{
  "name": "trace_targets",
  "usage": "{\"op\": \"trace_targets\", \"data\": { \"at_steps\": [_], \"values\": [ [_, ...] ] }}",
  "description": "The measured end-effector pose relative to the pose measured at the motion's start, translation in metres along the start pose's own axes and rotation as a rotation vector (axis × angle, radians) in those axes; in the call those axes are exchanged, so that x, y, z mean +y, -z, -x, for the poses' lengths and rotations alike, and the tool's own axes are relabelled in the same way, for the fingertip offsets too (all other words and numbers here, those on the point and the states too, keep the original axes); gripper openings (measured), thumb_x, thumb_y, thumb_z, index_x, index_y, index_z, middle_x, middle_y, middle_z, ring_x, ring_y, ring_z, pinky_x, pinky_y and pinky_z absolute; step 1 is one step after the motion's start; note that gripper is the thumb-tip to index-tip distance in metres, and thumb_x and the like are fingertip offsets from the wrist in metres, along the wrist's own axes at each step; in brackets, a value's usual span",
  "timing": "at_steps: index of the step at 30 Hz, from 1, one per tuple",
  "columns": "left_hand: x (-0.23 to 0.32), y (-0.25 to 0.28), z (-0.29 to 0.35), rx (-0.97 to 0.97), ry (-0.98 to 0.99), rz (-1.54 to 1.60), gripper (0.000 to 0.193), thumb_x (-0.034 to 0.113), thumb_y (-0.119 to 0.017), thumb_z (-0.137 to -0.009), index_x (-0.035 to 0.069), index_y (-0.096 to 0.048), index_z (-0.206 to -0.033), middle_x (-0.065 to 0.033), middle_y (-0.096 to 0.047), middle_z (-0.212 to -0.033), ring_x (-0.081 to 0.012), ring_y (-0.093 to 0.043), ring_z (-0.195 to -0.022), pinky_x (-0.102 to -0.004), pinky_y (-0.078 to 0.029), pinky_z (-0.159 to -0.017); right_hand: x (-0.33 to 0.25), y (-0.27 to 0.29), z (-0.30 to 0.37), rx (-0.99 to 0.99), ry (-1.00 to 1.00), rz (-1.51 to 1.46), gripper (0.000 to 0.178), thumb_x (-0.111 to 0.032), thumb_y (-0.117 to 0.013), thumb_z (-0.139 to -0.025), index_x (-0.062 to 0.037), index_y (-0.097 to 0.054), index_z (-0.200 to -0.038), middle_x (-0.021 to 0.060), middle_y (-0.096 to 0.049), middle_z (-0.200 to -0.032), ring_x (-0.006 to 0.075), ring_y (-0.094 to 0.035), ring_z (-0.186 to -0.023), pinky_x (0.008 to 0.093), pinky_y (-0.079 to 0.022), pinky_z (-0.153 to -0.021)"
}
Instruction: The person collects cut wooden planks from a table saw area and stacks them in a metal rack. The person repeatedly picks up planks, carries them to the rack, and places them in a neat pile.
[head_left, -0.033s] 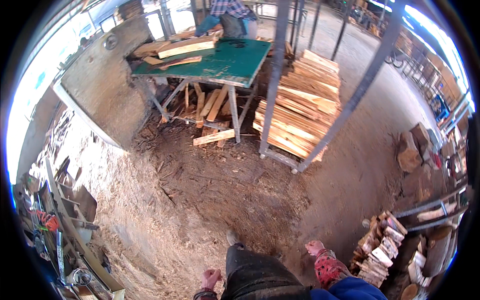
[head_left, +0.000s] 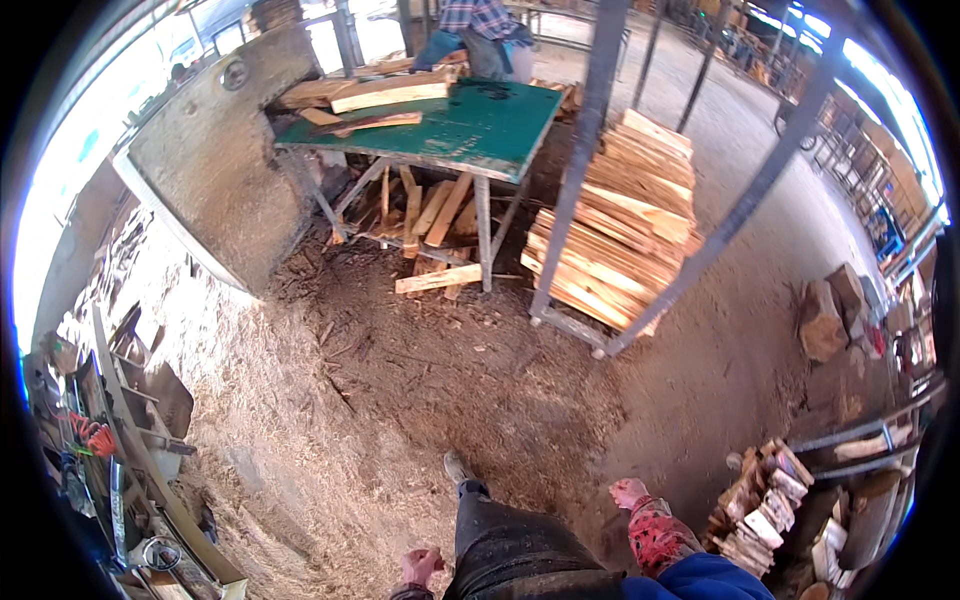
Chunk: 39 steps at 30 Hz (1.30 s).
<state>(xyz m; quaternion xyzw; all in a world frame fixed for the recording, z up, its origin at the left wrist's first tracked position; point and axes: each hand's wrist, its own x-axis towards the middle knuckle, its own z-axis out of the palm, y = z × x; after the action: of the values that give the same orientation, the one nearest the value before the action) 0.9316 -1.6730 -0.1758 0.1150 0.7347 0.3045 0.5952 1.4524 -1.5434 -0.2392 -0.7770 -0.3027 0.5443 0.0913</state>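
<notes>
My left hand (head_left: pixel 422 566) hangs low by my dark trousers, its fingers curled in and nothing seen in them. Out to the right, my right hand (head_left: pixel 629 492) is also closed, with no object showing; a red patterned sleeve covers that forearm. Both hands are over the sawdust-covered floor (head_left: pixel 400 430), touching nothing. Ahead stands a green-topped table (head_left: pixel 480 125) with sawn wood pieces (head_left: pixel 390 92) on its left part. Right of the table, a stack of boards (head_left: pixel 625 230) sits behind slanting metal posts.
A person (head_left: pixel 478 40) in a checked shirt is behind the table. Wood scraps (head_left: pixel 435 215) lie beneath it. A big tan panel (head_left: pixel 215 180) leans at left. Split firewood (head_left: pixel 765 500) is piled at lower right, near logs (head_left: pixel 822 320). Tools and scrap (head_left: pixel 120 470) crowd the left edge.
The table and board stack have shifted slightly right and down in the picture. More of my shoe and leg shows. Both hands stay closed in nearly the same places.
</notes>
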Motion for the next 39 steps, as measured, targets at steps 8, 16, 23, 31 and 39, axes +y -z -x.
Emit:
{"op": "trace_targets", "data": {
  "at_steps": [8, 16, 23, 31, 39],
  "values": [
    [0.107, 0.097, -0.149, 0.011, -0.013, 0.159, 0.03, 0.024, -0.067, -0.087, -0.006, -0.065, -0.082, -0.015, -0.068, -0.075, -0.0228, -0.067, -0.065, -0.0336, -0.057, -0.061, -0.21, -0.128, -0.039, -0.111, -0.046, 0.026, 0.009, -0.017, -0.067, -0.088, -0.0096, -0.063, -0.084, -0.0024, -0.061, -0.071, 0.0097, -0.058, -0.057, 0.0268, -0.049, -0.048],
    [0.35, 0.15, -0.264, 0.125, -0.21, 0.271, 0.025, 0.015, -0.067, -0.084, -0.007, -0.061, -0.095, -0.0133, -0.068, -0.081, -0.0188, -0.067, -0.068, -0.0296, -0.056, -0.06, -0.374, -0.192, -0.104, -0.113, 0.023, 0.108, 0.021, -0.028, -0.07, -0.086, -0.0088, -0.065, -0.079, -0.0009, -0.061, -0.064, 0.0094, -0.058, -0.054, 0.0272, -0.049, -0.049],
    [0.465, 0.153, -0.328, 0.124, -0.207, 0.282, 0.028, 0.019, -0.066, -0.088, -0.006, -0.061, -0.1, -0.0134, -0.067, -0.085, -0.0213, -0.067, -0.075, -0.0327, -0.057, -0.065, -0.577, -0.241, -0.243, -0.241, 0.255, 0.197, 0.022, -0.026, -0.067, -0.087, -0.0093, -0.061, -0.074, 0.0008, -0.06, -0.063, 0.0119, -0.057, -0.054, 0.0296, -0.046, -0.048],
    [0.5, 0.155, -0.349, 0.333, 0.231, 0.592, 0.022, 0.016, -0.067, -0.084, -0.006, -0.061, -0.086, -0.0096, -0.063, -0.07, -0.0193, -0.064, -0.059, -0.0315, -0.051, -0.048, -0.959, -0.314, -0.255, -0.114, 0.714, 0.59, 0.024, -0.027, -0.067, -0.087, -0.005, -0.065, -0.097, 0.0053, -0.066, -0.081, 0.0182, -0.065, -0.081, 0.031, -0.052, -0.073],
    [0.588, 0.2, -0.447, 0.322, 0.401, 0.63, 0.021, 0.017, -0.067, -0.084, -0.003, -0.061, -0.083, -0.007, -0.061, -0.067, -0.0168, -0.06, -0.055, -0.0297, -0.047, -0.045, -1.2, -0.429, -0.248, -0.25, 1.153, 0.502, 0.037, -0.025, -0.066, -0.086, 0.0, -0.061, -0.113, 0.014, -0.064, -0.097, 0.0272, -0.067, -0.089, 0.0361, -0.053, -0.077]
  ]
}}
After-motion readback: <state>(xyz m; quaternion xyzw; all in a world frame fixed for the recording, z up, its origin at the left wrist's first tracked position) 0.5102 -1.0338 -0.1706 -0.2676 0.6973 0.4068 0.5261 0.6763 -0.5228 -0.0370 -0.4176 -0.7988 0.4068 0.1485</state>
